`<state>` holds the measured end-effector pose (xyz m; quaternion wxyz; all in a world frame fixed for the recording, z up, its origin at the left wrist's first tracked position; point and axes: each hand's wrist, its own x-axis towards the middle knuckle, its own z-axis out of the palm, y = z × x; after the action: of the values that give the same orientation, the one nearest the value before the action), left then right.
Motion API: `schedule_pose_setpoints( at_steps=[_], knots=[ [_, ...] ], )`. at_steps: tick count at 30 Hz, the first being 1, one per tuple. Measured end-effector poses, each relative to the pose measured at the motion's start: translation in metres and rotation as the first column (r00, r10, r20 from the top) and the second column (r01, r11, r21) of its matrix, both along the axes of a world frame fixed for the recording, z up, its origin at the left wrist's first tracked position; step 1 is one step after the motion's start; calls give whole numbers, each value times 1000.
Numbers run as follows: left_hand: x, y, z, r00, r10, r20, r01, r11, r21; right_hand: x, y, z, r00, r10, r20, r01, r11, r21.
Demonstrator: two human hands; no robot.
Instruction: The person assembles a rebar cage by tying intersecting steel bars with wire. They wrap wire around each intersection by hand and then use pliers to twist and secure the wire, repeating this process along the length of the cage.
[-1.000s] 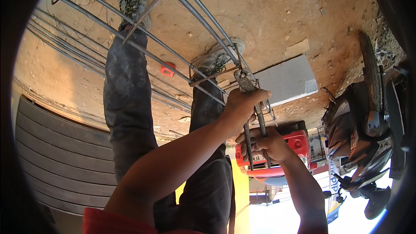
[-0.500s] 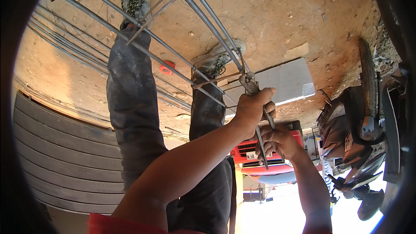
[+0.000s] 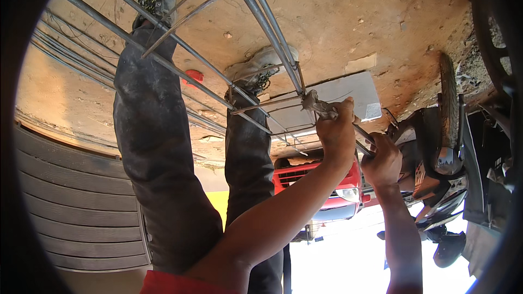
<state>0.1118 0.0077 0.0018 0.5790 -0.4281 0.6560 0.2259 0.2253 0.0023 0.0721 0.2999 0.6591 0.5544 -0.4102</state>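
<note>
My left hand (image 3: 336, 130) is closed around the pincers (image 3: 313, 102) close behind their worn metal head. The jaws sit at the corner where a thin stirrup (image 3: 267, 102) meets the long steel bars of a rebar cage (image 3: 261, 19). Further back, my right hand (image 3: 383, 160) grips the two pincer handles, with its fingers wrapped round them. Whether a tie wire is between the jaws is too small to tell.
Legs in dark trousers (image 3: 152, 125) stand by the cage. Loose bars (image 3: 73, 57) and a red object (image 3: 192, 76) lie on the dirt, as does a pale board (image 3: 348, 95). A motorcycle (image 3: 444, 147) and a red car (image 3: 321, 182) are at the right; a slatted panel (image 3: 81, 201) is at the left.
Both hands have shifted right; the right hand has also risen in the view. The pincers' handles now point more sideways, while their head remains at the cage corner. The view has moved slightly.
</note>
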Motion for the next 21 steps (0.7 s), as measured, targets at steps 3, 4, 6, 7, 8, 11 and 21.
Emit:
schedule_pose_setpoints(
  at_steps=[3, 4, 6, 7, 8, 11, 21],
  knots=[
    [-10, -9, 7, 996, -48, 69, 42, 996, 82, 5, 43, -6, 980, -165, 110, 198, 839, -507],
    [-15, -12, 9, 987, -23, 159, 12, 998, 66, 4, 50, -9, 981, -175, 86, 190, 756, -627],
    [-29, -15, 10, 927, 160, 340, -205, 974, 99, 4, 55, -10, 975, -220, -9, 127, 595, -794],
    [-37, -17, 10, 868, 231, 439, -287, 956, 64, 5, 52, -11, 842, -478, 251, 393, 226, -891],
    [-41, -16, 10, 835, 273, 477, -321, 947, 20, 6, 46, -10, 602, -629, 492, 520, -158, -839],
    [-56, -12, 7, 649, 477, 593, -572, 820, -35, 14, 29, -6, 296, -646, 704, 522, -507, -685],
    [-31, 32, 10, 947, 204, 250, -121, 943, -312, -49, 56, 56, 980, -88, -178, 53, 980, -191]
  ],
)
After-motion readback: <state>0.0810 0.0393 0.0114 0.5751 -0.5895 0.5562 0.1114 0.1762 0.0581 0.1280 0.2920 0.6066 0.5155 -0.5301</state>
